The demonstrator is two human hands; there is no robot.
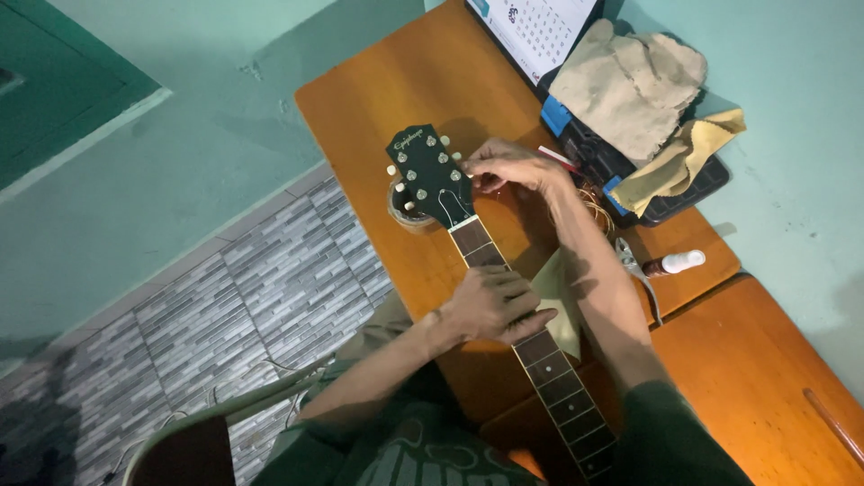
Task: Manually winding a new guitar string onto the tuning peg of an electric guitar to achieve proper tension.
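An orange-brown polished wooden counter (378, 99) stands against a pale green wall, and a second counter of the same orange-brown wood (756, 360) sits just beside it at the lower right. On the first counter lie a guitar neck with a black headstock (430, 175), which rests on a small round roll (402, 209), along with a black case (621, 162) at the far edge and a small brown bottle with a white cap (673, 263) near the right edge. A beige rag (630, 76) and a folded yellow cloth (679, 157) lie on the case, and metal pliers (634, 265) lie just beside the bottle.
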